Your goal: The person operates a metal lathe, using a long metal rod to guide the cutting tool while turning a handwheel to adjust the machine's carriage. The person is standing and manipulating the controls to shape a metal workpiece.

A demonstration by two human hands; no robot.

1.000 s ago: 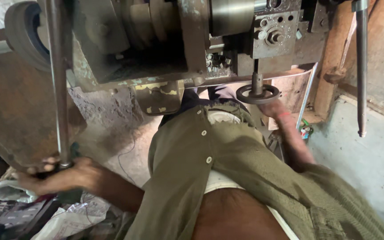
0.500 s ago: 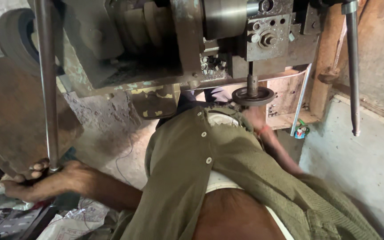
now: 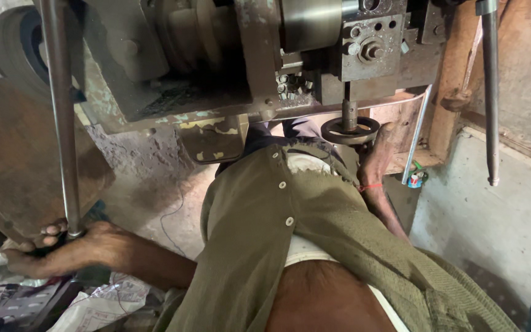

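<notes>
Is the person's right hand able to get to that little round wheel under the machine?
Probably yes. The right hand is already up beside the small handwheel, seemingly touching its rim, with nothing between them. The left hand is far off, gripping the bottom of a long metal rod.

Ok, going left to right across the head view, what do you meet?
Left hand gripped low on the long steel lever → olive shirt → small handwheel → right hand touching it → hanging steel rod.

My left hand grips the rod's foot at eight o'clock; my right hand touches the handwheel under the machine at one o'clock.
</notes>
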